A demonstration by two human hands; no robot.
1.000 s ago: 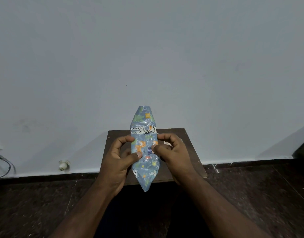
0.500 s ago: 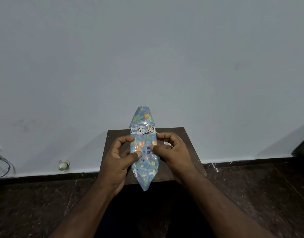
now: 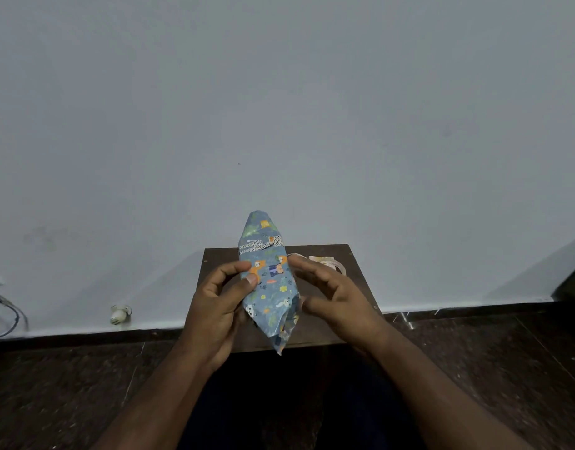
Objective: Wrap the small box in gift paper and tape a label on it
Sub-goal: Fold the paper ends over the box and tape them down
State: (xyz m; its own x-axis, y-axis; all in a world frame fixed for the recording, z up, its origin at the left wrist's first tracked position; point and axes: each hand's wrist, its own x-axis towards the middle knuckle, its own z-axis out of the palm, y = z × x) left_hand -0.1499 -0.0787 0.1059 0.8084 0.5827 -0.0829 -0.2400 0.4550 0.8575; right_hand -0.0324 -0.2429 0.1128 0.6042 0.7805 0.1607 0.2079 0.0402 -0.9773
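One head-worn wide-angle camera looks forward and down, close over the small counter [image 3: 361,280], facing the far wall [image 3: 279,108].

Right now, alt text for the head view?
Left hand grips a box wrapped in blue animal-print paper, held over a small dark table; right hand is beside it, fingers loosely curled. A pale tape roll lies on the table.
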